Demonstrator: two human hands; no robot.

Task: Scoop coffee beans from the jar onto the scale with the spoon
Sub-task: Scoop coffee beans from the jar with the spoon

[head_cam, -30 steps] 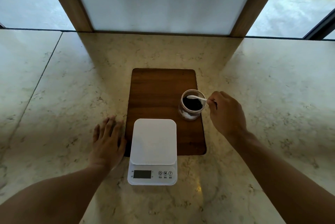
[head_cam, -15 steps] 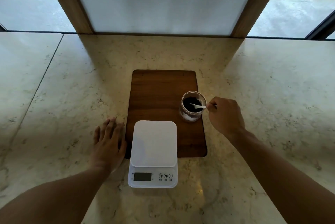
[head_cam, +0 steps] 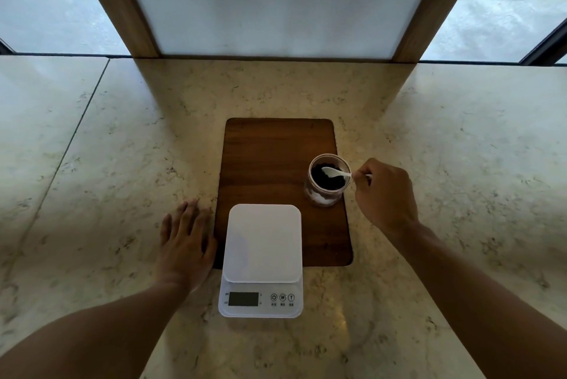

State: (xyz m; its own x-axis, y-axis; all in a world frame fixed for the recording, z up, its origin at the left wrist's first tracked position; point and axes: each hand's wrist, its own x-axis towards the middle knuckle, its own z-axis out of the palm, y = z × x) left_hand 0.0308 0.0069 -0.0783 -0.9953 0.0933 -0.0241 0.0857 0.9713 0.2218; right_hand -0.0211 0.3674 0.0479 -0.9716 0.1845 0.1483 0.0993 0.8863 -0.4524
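A small glass jar [head_cam: 322,198] of dark coffee beans [head_cam: 328,179] stands on the right side of a wooden board [head_cam: 270,163]. My right hand [head_cam: 385,194] is just right of the jar and grips the handle of a white spoon [head_cam: 335,172], whose bowl sits inside the jar's mouth on the beans. A white digital scale [head_cam: 262,243] lies at the board's near edge, its platform bare and its display dark. My left hand [head_cam: 185,243] rests flat on the counter, fingers spread, beside the board's left edge.
The marble counter [head_cam: 122,163] stretches wide on both sides. A white panel [head_cam: 276,1] in a wooden frame stands at the counter's far edge, with windows to either side.
The spoon's bowl has dipped from above the jar's rim down into the beans. My right hand shifted slightly lower beside the jar. My left hand stayed flat.
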